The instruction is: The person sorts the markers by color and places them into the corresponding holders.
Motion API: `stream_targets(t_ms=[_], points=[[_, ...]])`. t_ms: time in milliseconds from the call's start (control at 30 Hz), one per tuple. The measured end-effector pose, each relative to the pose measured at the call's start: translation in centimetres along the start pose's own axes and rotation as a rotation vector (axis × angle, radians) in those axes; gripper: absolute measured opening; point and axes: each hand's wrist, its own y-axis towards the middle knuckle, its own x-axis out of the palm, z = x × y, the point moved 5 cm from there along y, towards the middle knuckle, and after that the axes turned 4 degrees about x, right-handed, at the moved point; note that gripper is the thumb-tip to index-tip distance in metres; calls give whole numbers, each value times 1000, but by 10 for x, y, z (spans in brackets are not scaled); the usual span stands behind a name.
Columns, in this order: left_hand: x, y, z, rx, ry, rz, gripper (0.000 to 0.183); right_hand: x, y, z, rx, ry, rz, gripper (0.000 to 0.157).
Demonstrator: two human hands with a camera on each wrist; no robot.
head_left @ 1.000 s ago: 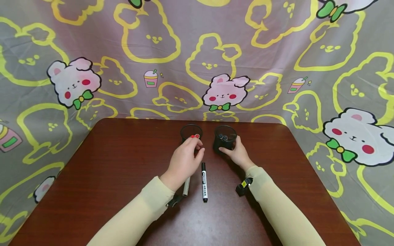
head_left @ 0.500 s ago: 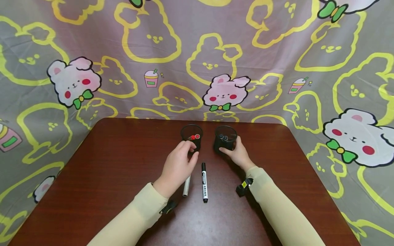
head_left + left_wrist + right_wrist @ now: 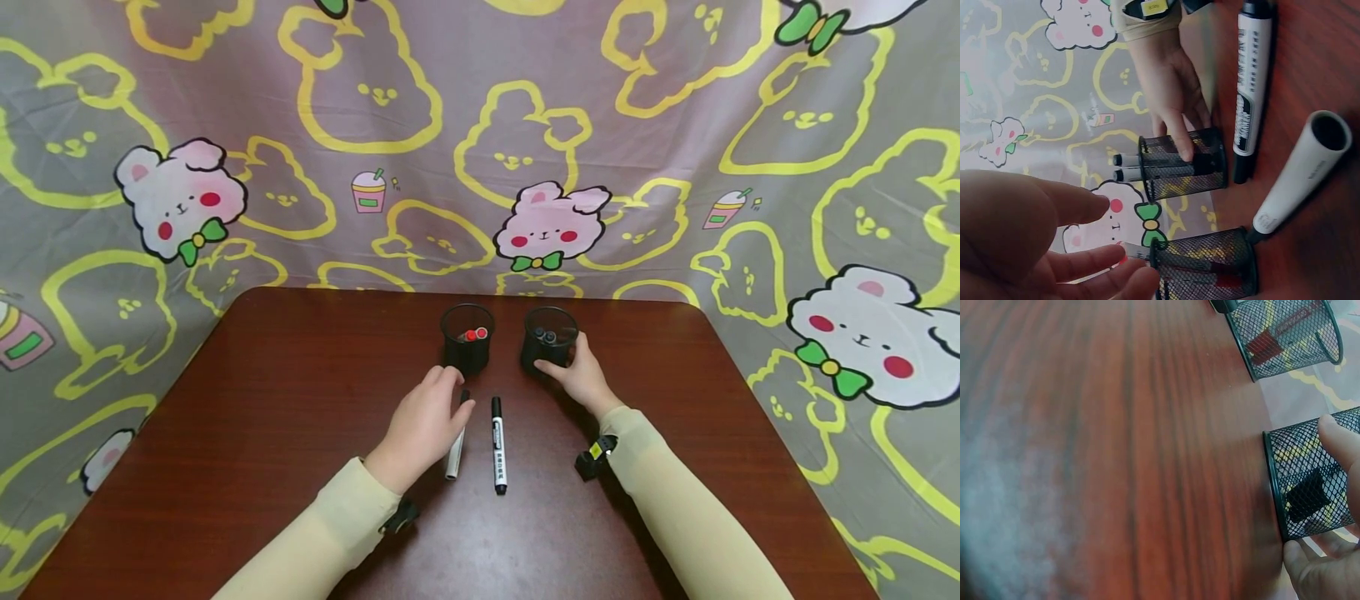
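The left hand [image 3: 420,425], its grip loosely parted and holding nothing, partly hides a white cylindrical marker [image 3: 453,463]. At the hand's one o'clock stands a black wire-mesh cup [image 3: 467,355] of red-ended markers [image 3: 476,334]; at that cup's five, a black-capped white marker [image 3: 499,450]. Then a second black mesh cup [image 3: 538,352], clasped by the right hand [image 3: 587,379], fingers partly hidden.

Left hand [image 3: 423,423] and right hand [image 3: 583,379] above the worktop [image 3: 285,392]
The right hand grips the right cup [image 3: 533,347]; the left hand is near the left cup [image 3: 467,357], red-ended pens [image 3: 476,334] inside. A marker [image 3: 499,450] lies beside a second marker [image 3: 453,463].
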Motion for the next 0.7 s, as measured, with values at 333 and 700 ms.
stream_targets(t_ms=[333, 700], points=[[16, -5, -12, -39, 67, -116, 33, 0, 0, 1, -4, 4, 1, 85], [24, -13, -15, -41, 161, -167, 42, 0, 1, 2, -6, 3, -4, 85]])
